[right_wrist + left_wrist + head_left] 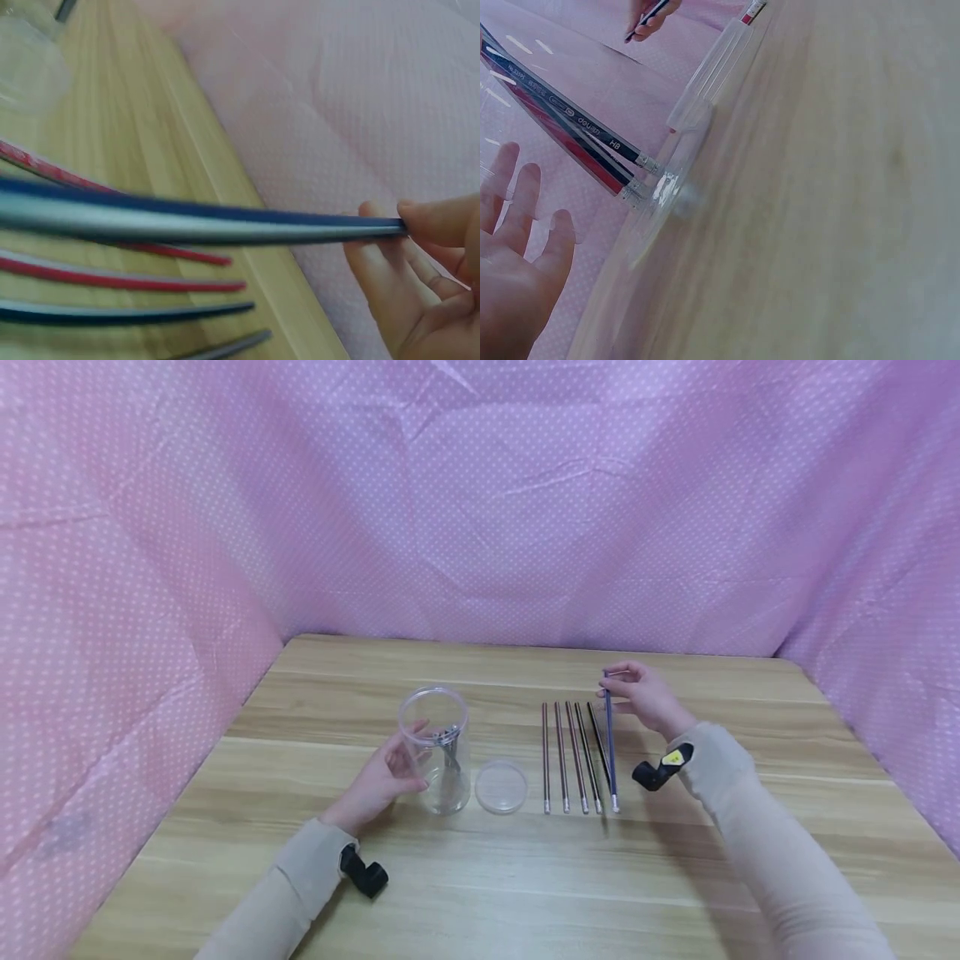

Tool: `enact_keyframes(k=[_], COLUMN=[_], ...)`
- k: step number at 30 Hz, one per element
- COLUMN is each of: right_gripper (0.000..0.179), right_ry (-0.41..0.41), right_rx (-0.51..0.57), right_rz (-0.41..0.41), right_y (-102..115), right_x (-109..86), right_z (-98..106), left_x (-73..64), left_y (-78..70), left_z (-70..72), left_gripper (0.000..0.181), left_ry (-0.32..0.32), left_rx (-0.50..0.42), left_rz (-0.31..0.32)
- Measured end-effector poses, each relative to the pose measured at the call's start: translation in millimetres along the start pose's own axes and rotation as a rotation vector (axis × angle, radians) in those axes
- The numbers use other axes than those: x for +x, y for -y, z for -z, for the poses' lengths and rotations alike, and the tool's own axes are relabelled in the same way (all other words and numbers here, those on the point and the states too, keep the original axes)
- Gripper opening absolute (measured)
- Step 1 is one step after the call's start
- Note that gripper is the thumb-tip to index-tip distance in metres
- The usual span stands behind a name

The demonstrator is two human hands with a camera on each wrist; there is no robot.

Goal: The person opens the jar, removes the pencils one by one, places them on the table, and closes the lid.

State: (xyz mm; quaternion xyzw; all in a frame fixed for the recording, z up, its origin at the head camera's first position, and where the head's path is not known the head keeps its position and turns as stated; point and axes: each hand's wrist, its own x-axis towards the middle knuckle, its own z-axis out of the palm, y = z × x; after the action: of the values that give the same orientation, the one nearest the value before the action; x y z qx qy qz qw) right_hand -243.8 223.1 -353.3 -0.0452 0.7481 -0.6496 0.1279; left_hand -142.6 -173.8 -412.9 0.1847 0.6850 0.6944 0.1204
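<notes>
My left hand (pixel 378 781) grips a tall clear plastic jar (pixel 442 802) from its left side, thumb in front and fingers behind. Inside lean several pencils (pixel 585 120), dark blue and red, eraser ends down; one reads HB. On the right, my right hand (pixel 645 697) pinches a blue pencil (pixel 610 743) by its far, eraserless end between thumb and fingers. That pencil is held over the right end of a row of pencils (pixel 577 757), red ones on the left and dark ones on the right, all with white eraser ends toward me.
A round clear lid (pixel 501 787) lies flat between the jar and the row of pencils. Everything stands on a wood-grain table (pixel 465 893). A pink dotted cloth (pixel 487 510) hangs behind it and along both sides.
</notes>
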Motion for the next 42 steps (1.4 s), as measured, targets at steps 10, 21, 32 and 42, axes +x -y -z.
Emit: enact_keyframes(k=[10,21,32,42], right_gripper=[0.046,0.040,0.035,0.033], right_ry=[-0.011,0.012,0.004,-0.023], right_rx=[-0.182,-0.165,-0.179,-0.365], right_rz=[-0.058,-0.071,-0.113,-0.106], right_y=[-17.7,-47.8,-60.0,-57.0], right_x=[9.9,21.4,28.6,31.3], right_z=[16.0,18.1,9.9,7.5], left_x=[-0.1,-0.1,-1.5,-1.9], left_y=[-2.9,-1.4,-0.9,-2.5], left_z=[0.0,0.4,0.9,0.2], left_gripper=[0.091,0.091,0.091,0.090], left_ry=[-0.001,-0.006,-0.003,-0.033], left_rx=[0.024,0.039,0.027,0.029], left_rz=[0.017,0.035,0.046,0.040])
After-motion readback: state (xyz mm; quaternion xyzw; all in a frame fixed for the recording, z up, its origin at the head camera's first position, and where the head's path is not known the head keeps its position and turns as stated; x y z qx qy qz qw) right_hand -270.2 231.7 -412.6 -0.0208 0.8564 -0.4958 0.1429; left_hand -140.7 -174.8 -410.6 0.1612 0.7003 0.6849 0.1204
